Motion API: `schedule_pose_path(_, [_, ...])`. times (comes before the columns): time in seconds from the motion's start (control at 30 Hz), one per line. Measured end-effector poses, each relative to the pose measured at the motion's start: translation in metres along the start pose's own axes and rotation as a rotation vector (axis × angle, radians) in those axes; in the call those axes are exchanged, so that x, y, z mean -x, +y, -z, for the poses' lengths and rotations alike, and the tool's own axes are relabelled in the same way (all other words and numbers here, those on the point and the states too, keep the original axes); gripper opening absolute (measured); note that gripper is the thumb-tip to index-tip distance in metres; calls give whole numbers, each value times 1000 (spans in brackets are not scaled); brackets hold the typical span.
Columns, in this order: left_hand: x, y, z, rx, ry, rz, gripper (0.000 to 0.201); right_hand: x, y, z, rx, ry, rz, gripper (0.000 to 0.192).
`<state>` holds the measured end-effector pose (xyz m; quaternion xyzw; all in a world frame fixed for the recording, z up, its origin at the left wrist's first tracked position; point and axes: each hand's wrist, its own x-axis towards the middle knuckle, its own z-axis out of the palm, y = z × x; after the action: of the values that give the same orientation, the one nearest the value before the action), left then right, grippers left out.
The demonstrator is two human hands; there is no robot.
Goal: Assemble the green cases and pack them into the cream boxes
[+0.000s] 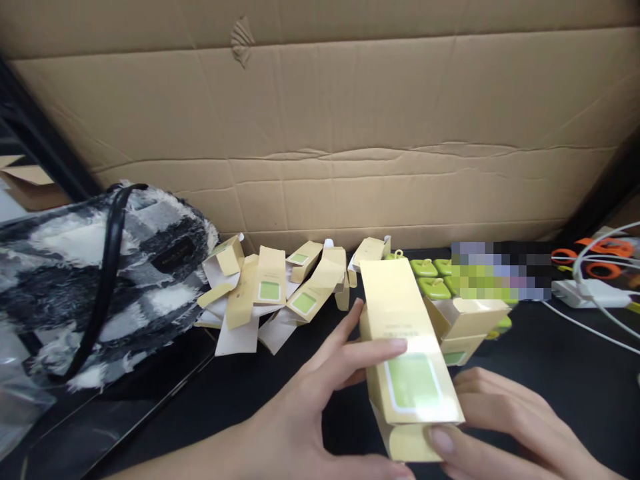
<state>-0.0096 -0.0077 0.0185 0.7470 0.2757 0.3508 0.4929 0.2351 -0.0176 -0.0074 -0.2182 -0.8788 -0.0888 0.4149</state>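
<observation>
**A:** What's nearest in the frame?

**B:** Lower centre, I see my left hand (320,393) curled round a pale yellow carton (407,360), thumb on its left side and a finger laid across the printed face. My right hand (505,427), lower right, is half closed on the carton's near end, thumb pressing the bottom flap (413,443).

**A:** Is that flap shut?

**B:** Not fully, I'd judge; it sticks out below the body.

**A:** And further back?

**B:** Just behind the carton, an open-topped carton (467,320) stands. Mid-frame left of centre lies a heap of flat cartons (273,297), unfolded as far as I can tell, so plenty looks left. Right of that, green hook-shaped pieces (430,277) sit on the black table (550,360). A furry checked bag (95,267) fills the left; a cardboard wall (320,133) closes the top.
</observation>
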Motion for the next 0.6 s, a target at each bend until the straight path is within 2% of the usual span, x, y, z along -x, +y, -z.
schedule_pose_path(0.1, [-2,-7,0,2,4,-14,75,-1,1,0,-29,-54,-3,21])
schedule_pose_path(0.27, [0,-14,-1,-36,-6,-55,65,-6,0,1,-7,-54,-68,17])
schedule_pose_path(0.37, [3,-14,-4,-14,-7,-29,61,-10,2,4,7,-119,-35,21])
schedule_pose_path(0.43, [4,-13,-7,81,-2,12,64,-12,4,5,9,-126,-3,19])
schedule_pose_path(0.5, [3,-14,-11,262,13,44,79,-12,6,5,12,-139,30,21])
schedule_pose_path(0.57, [0,-16,-13,424,70,71,92,-8,8,4,38,-150,67,25])
schedule_pose_path(0.6, [-2,-17,-14,450,104,88,91,-4,8,2,57,-156,83,26])
